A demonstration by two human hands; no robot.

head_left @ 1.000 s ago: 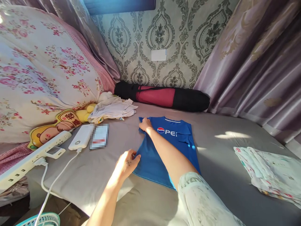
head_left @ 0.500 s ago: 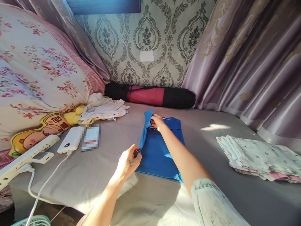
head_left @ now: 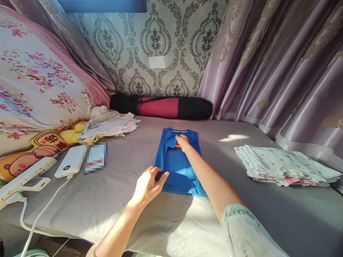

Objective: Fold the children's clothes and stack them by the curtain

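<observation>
A blue shirt (head_left: 179,171) lies on the grey bed sheet, its left side and sleeve folded inward over its body, the collar toward the wall. My right hand (head_left: 182,142) is at the upper middle of the shirt, its fingers closed on the blue sleeve. At the shirt's lower left edge, my left hand (head_left: 150,184) has its thumb and fingers apart, with the fingertips by the folded edge.
Folded patterned cloths (head_left: 284,166) lie at the right. A black and red rolled bag (head_left: 158,107) is along the wall. On the left are crumpled white clothes (head_left: 109,125), a power bank (head_left: 70,162), a power strip (head_left: 29,178) with cables and a blurred packet (head_left: 95,157).
The shirt's left side has been folded over toward the right and now lies flat. My left hand has let go of its edge. The view has shifted slightly to the right.
</observation>
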